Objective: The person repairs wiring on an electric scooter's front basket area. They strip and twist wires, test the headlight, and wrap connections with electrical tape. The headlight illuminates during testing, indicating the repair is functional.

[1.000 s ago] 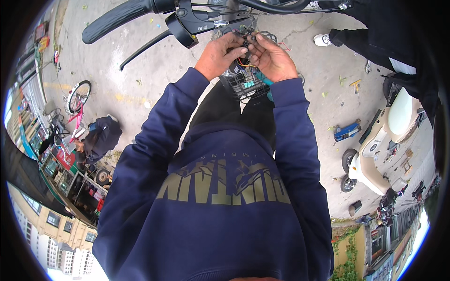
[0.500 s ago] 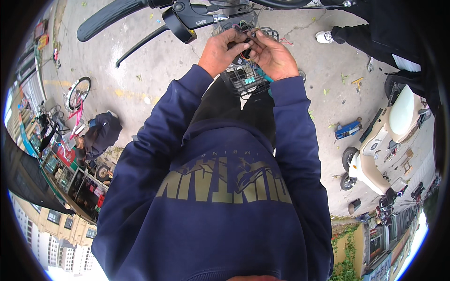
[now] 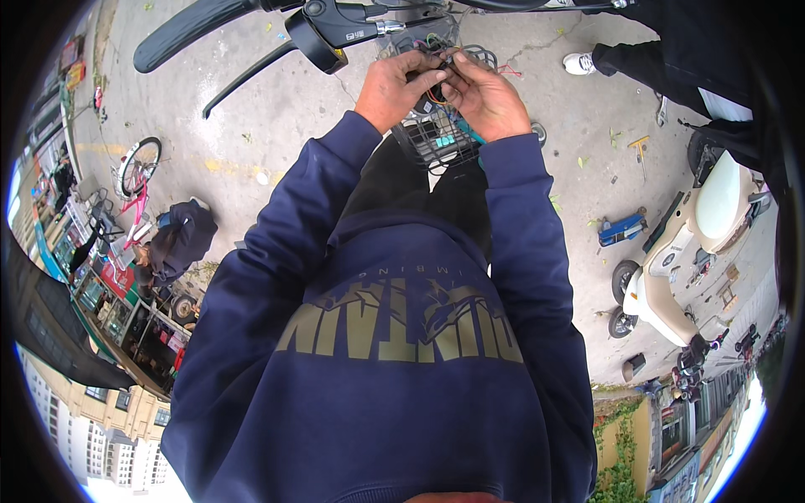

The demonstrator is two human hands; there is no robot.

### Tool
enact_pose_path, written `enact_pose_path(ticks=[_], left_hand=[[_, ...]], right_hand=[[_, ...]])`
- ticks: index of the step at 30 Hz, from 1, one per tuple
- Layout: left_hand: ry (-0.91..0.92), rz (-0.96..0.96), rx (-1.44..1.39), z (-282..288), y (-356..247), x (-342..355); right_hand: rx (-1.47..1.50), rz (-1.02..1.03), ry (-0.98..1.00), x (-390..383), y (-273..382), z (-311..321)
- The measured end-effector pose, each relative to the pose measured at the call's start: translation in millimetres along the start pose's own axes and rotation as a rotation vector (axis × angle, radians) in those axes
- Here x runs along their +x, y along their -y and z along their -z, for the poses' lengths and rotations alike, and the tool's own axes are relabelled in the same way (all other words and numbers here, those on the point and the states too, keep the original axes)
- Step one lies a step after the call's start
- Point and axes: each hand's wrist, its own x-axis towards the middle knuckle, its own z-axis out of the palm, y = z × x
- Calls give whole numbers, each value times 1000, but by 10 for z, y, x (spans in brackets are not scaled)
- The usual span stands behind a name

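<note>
My left hand (image 3: 392, 90) and my right hand (image 3: 488, 99) meet above a black wire basket (image 3: 422, 152). Fingers and thumbs pinch close together on thin electrical wires (image 3: 436, 44), whose held ends are mostly hidden by the fingertips. Red, yellow and dark strands show around both hands. Coiled black cable (image 3: 480, 57) lies just behind my right fingers. Inside the basket, below the hands, is a small teal item (image 3: 444, 142).
A handlebar grip (image 3: 199, 33) with a brake lever (image 3: 251, 80) crosses the upper left. At right stand a person in dark trousers (image 3: 641, 71), a blue floor jack (image 3: 622, 229) and a cream scooter (image 3: 662, 306). A pink bicycle (image 3: 140, 197) and a crouching person (image 3: 184, 239) are at left.
Both hands stay together at the wires, with small shifts of the fingers. The handlebar and basket appear slightly farther left and higher in the picture.
</note>
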Motion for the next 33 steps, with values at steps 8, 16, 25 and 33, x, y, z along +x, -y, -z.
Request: enact_pose_path(ticks=[8,16,25,33], left_hand=[[-66,-14,166,-16,-32,-27],[-186,-138,323,-89,-121,-68],[-189,-162,403,-87,-168,-27],[-207,-125,308,-118,-127,-34]], right_hand=[[-54,79,-106,-30,-12,-83],[-174,143,-182,-10,-85,-98],[-28,130,-189,6,-145,-74],[-100,159,-216,-12,-178,-104]])
